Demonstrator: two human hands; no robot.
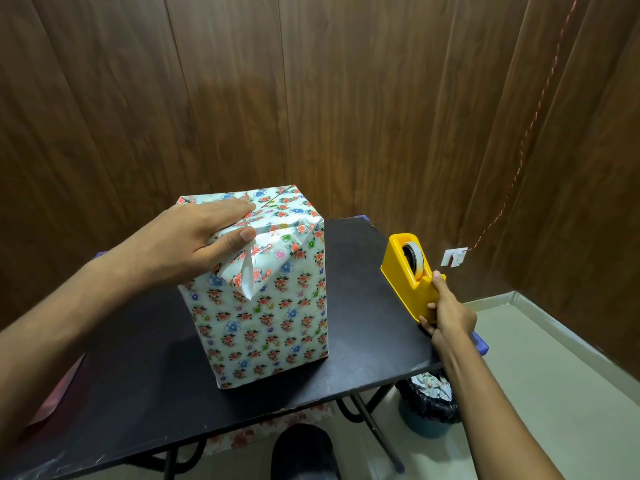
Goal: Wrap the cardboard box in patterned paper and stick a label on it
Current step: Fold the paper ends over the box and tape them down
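Currently: left hand (204,233) flat on box (263,306) top, pressing paper folds; box upright mid-desk (363,323). Right hand (446,313) grips yellow tape dispenser (410,271) at desk edge. Sides wrapped; front flap (247,271) loose, untaped. Label: none visible, prob. pending.

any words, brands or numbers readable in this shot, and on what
None can be read.
Wrapped box: only a flower pattern, no label or lettering in view.
Yellow tape dispenser: no brand mark visible.
Small white plate on the wall: too small to tell whether it carries any marks.
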